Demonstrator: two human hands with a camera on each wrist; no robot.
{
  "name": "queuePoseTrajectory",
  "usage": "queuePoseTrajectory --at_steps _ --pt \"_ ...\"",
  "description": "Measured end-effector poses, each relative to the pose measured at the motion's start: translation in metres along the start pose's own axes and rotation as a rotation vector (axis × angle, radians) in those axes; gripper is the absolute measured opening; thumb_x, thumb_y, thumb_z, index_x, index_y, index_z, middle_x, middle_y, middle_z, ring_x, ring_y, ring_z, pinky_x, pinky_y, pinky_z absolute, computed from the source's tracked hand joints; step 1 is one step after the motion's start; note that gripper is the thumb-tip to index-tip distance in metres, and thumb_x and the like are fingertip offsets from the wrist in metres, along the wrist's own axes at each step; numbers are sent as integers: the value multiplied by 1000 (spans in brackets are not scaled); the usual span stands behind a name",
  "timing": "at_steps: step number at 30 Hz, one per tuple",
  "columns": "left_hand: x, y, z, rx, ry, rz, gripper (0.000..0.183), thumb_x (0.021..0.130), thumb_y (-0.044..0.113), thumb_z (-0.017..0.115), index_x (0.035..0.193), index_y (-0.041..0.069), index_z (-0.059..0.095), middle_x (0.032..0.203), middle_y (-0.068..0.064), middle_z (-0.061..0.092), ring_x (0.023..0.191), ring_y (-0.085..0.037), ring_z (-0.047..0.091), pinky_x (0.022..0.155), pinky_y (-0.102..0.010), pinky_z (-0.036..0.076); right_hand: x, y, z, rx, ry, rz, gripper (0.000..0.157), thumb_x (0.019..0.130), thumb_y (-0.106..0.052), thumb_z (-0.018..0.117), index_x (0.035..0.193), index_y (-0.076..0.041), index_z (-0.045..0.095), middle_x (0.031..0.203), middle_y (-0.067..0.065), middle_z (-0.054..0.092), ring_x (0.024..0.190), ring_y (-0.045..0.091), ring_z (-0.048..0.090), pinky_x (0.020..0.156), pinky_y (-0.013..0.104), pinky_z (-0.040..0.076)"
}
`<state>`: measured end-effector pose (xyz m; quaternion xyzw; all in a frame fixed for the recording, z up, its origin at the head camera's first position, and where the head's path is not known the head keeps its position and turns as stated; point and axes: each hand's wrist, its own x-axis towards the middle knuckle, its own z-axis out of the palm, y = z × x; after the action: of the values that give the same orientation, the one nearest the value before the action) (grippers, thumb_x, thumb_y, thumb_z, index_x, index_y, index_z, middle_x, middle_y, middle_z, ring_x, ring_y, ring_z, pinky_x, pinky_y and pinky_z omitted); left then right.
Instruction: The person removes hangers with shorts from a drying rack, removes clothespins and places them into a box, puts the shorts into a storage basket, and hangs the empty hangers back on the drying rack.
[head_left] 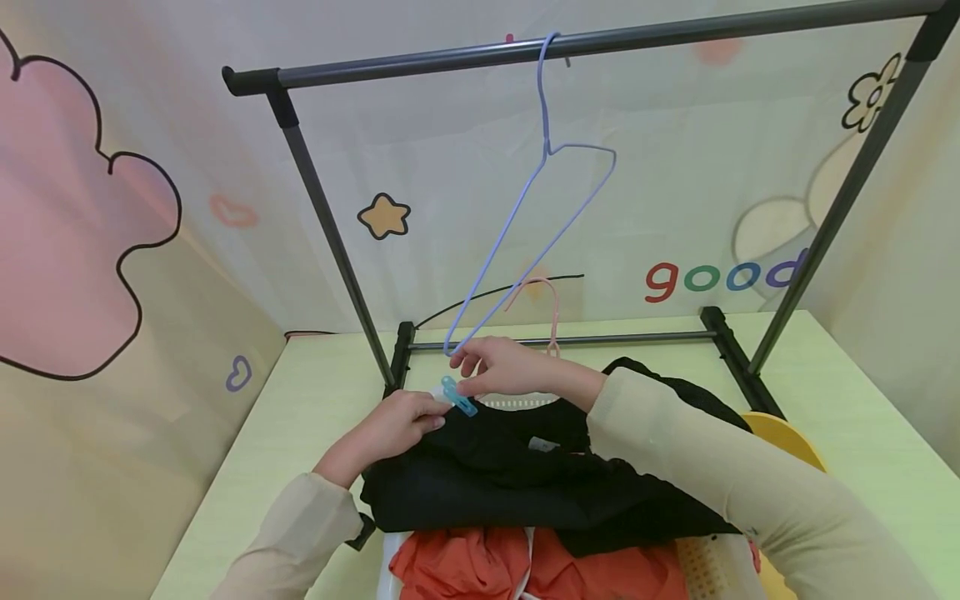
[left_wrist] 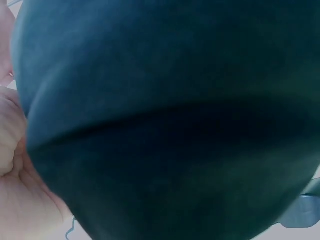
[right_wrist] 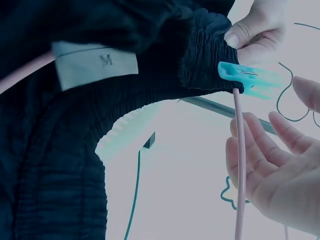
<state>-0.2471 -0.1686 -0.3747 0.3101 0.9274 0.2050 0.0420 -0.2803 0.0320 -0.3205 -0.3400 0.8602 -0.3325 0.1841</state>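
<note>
A black garment with a gathered elastic waistband [right_wrist: 210, 55] and a size label marked M [right_wrist: 97, 65] spreads under both hands. At its left end my left hand [head_left: 401, 423] pinches the waistband, thumb on top. A light-blue clothespin [right_wrist: 245, 77] clips the band there, right by a pink wire hanger [right_wrist: 240, 165], whose hook [head_left: 553, 308] shows in the head view. My right hand [head_left: 506, 367] is beside the clothespin, fingers spread and apart from it in the right wrist view. In the left wrist view, dark cloth [left_wrist: 170, 125] hides most of the left hand.
A lilac wire hanger [head_left: 517, 200] hangs from the grey rail [head_left: 420, 62] of a clothes rack, its lower tip close to my right hand. Below the black garment, orange clothing [head_left: 465, 567] lies in a white basket [head_left: 723, 571]. A yellow round-edged thing [head_left: 787, 437] stands at right.
</note>
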Motion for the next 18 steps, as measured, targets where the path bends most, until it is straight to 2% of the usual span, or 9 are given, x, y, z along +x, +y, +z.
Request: queuePoseTrajectory --at_steps 3,8,13,18 --pt "0 0 0 -2 0 -1 17 84 8 57 98 4 66 84 -4 64 70 -12 51 68 -25 46 6 1 2 24 -27 35 35 84 -22 59 114 -6 51 101 9 59 84 20 59 72 23 47" --pt "1 -1 1 -33 -19 -16 16 85 9 56 97 4 65 89 -4 65 75 -14 52 73 -29 46 13 2 5 47 -60 37 27 85 -20 58 107 -6 53 92 9 60 79 22 60 69 23 47" --pt "0 -2 -1 -137 -75 -47 16 87 9 53 98 5 64 87 -3 63 77 -15 50 73 -29 42 17 4 7 108 -70 54 20 86 -18 57 102 -6 55 83 6 59 68 18 56 67 25 48" --pt "0 -5 -3 -250 -126 -50 18 88 9 50 100 5 64 81 -2 61 75 -13 48 69 -24 39 22 10 10 155 -88 46 16 87 -16 56 99 -6 55 77 5 56 61 18 48 59 26 43"
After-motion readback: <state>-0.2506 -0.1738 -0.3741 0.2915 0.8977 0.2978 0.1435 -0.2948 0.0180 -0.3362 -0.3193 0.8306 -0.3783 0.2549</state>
